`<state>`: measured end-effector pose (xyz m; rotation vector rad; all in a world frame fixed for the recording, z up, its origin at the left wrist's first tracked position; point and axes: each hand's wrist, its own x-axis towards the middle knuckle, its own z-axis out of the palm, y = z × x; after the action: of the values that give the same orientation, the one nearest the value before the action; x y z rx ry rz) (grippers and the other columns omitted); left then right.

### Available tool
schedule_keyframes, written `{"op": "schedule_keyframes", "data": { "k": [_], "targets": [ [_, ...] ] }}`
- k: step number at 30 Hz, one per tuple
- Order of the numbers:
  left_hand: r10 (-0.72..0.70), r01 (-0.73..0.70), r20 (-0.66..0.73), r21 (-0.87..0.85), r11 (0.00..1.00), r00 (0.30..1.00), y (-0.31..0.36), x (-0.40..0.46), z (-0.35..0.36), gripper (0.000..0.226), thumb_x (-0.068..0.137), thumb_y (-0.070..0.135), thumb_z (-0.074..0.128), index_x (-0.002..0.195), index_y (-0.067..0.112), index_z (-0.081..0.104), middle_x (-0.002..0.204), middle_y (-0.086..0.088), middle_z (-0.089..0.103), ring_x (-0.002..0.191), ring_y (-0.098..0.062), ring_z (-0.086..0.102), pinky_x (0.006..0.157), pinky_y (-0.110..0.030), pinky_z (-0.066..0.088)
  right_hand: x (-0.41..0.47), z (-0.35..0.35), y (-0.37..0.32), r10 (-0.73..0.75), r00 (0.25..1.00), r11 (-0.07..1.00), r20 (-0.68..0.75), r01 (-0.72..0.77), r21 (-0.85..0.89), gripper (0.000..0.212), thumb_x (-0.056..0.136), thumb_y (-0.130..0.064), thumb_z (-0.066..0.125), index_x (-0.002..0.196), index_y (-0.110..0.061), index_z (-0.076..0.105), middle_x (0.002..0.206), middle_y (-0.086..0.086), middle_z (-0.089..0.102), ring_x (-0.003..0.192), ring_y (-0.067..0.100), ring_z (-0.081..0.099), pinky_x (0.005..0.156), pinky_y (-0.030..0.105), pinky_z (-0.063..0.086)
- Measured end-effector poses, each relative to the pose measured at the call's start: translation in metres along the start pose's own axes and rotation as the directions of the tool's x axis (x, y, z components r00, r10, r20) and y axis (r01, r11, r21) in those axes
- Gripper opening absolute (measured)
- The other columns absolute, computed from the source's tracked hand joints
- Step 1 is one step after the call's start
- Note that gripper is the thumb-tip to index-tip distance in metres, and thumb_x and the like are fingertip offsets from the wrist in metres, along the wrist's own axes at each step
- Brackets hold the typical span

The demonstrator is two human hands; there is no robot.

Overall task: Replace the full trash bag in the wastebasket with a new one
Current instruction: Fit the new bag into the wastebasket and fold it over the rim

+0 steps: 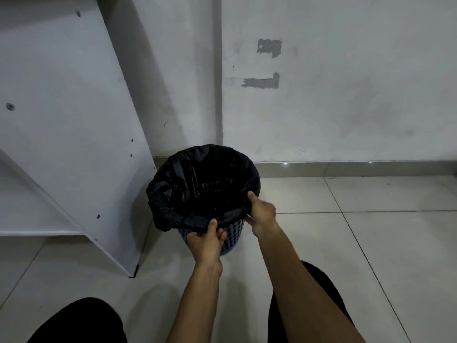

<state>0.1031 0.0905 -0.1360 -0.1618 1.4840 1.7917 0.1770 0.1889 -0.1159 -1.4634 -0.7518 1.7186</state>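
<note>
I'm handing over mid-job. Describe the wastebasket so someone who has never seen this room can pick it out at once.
Find the white shelving unit leaning against the grey wall; the wastebasket stands on the tiled floor just right of its base, near the wall. It is a small round blue basket with perforated sides, and a black trash bag is folded over its rim, where the left hand and right hand grip it.

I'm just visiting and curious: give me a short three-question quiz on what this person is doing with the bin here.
1. True or false: the black plastic trash bag has already been lifted out of the blue perforated plastic wastebasket.
2. Which hand pinches the bag's folded-over edge at the near rim? A) left hand B) right hand C) both
3. Fill in: the wastebasket stands on the tiled floor beside a leaning white ____.

Key: 1 false; 2 C; 3 board.
</note>
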Motion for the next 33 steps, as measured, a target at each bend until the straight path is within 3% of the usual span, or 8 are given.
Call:
{"op": "schedule_keyframes", "data": {
  "k": [5, 10, 13, 15, 17, 23, 28, 33],
  "targets": [
    [0.005, -0.005, -0.005, -0.019, 1.0, 1.0, -0.003, 0.002, -0.004, 0.03, 0.094, 0.011, 0.063, 0.118, -0.004, 0.052, 0.098, -0.013, 0.064, 0.075, -0.016, 0.065, 0.063, -0.022, 0.06, 0.002, -0.007, 0.007, 0.121, 0.969, 0.942, 0.217, -0.181, 0.283, 0.034, 0.102, -0.041, 0.051, 0.104, -0.009, 0.063, 0.103, 0.009, 0.067, 0.094, 0.022, 0.064, 0.092, 0.037, 0.05],
    [-0.027, 0.027, -0.001, 0.04, 0.999, 1.0, -0.006, 0.009, -0.004, 0.026, 0.093, 0.014, 0.065, 0.111, -0.003, 0.057, 0.095, -0.013, 0.064, 0.073, -0.017, 0.064, 0.066, -0.028, 0.058, 0.008, -0.003, 0.009, 0.131, 0.983, 0.933, 0.126, -0.165, 0.321, 0.031, 0.105, -0.035, 0.048, 0.116, -0.008, 0.059, 0.106, 0.013, 0.066, 0.095, 0.026, 0.064, 0.076, 0.036, 0.053],
    [-0.021, 0.035, -0.103, 0.14, 0.99, 0.994, -0.004, 0.012, -0.006, 0.056, 0.083, 0.026, 0.076, 0.126, 0.002, 0.05, 0.115, -0.015, 0.062, 0.096, -0.029, 0.066, 0.086, -0.043, 0.057, 0.02, 0.0, 0.011, 0.061, 0.998, 0.987, -0.034, -0.056, 0.151, 0.026, 0.099, -0.021, 0.05, 0.12, -0.008, 0.06, 0.118, 0.015, 0.065, 0.103, 0.032, 0.065, 0.069, 0.037, 0.059],
    [0.019, 0.032, -0.257, 0.19, 0.981, 0.966, 0.007, 0.009, -0.007, 0.081, 0.08, 0.033, 0.079, 0.143, 0.01, 0.034, 0.142, -0.021, 0.04, 0.119, -0.036, 0.053, 0.096, -0.044, 0.05, 0.025, 0.002, 0.006, -0.023, 0.992, 1.0, -0.125, 0.023, 0.005, 0.029, 0.095, -0.015, 0.045, 0.122, -0.01, 0.056, 0.119, 0.016, 0.062, 0.099, 0.03, 0.064, 0.079, 0.043, 0.061],
    [0.115, -0.024, -0.367, 0.245, 0.969, 0.923, 0.023, 0.008, -0.007, 0.093, 0.08, 0.038, 0.079, 0.15, 0.014, 0.022, 0.15, -0.022, 0.024, 0.128, -0.04, 0.042, 0.099, -0.047, 0.043, 0.028, 0.005, -0.005, -0.148, 0.968, 0.978, -0.201, 0.112, -0.178, 0.029, 0.098, -0.015, 0.039, 0.125, -0.014, 0.052, 0.121, 0.013, 0.059, 0.101, 0.028, 0.06, 0.092, 0.048, 0.055],
    [0.423, -0.195, -0.299, 0.571, 0.798, 0.855, 0.048, 0.046, -0.003, 0.098, 0.082, 0.046, 0.072, 0.155, 0.016, 0.012, 0.15, -0.02, 0.024, 0.131, -0.042, 0.036, 0.11, -0.057, 0.029, 0.045, 0.019, -0.018, -0.32, 0.947, 0.722, -0.022, 0.229, -0.653, 0.061, 0.102, -0.053, 0.039, 0.133, -0.001, 0.044, 0.132, 0.02, 0.053, 0.118, 0.039, 0.054, 0.093, 0.043, 0.045],
    [0.488, -0.242, -0.175, 0.697, 0.675, 0.855, 0.05, 0.073, -0.005, 0.084, 0.094, 0.049, 0.053, 0.155, 0.011, 0.011, 0.15, -0.022, 0.027, 0.131, -0.045, 0.038, 0.109, -0.059, 0.032, 0.057, 0.02, -0.014, -0.35, 0.935, 0.758, -0.053, 0.25, -0.603, 0.054, 0.107, -0.043, 0.031, 0.125, 0.004, 0.049, 0.124, 0.024, 0.06, 0.112, 0.039, 0.058, 0.086, 0.039, 0.045],
    [0.512, -0.271, -0.175, 0.682, 0.679, 0.841, 0.052, 0.086, -0.016, 0.063, 0.102, 0.043, 0.038, 0.146, -0.001, 0.03, 0.142, -0.029, 0.037, 0.128, -0.042, 0.04, 0.105, -0.049, 0.036, 0.066, 0.016, -0.014, -0.238, 0.97, 0.879, -0.046, 0.195, -0.434, 0.07, 0.106, -0.049, 0.02, 0.13, 0.006, 0.056, 0.133, 0.024, 0.059, 0.122, 0.04, 0.055, 0.106, 0.044, 0.045]
  ]
}}
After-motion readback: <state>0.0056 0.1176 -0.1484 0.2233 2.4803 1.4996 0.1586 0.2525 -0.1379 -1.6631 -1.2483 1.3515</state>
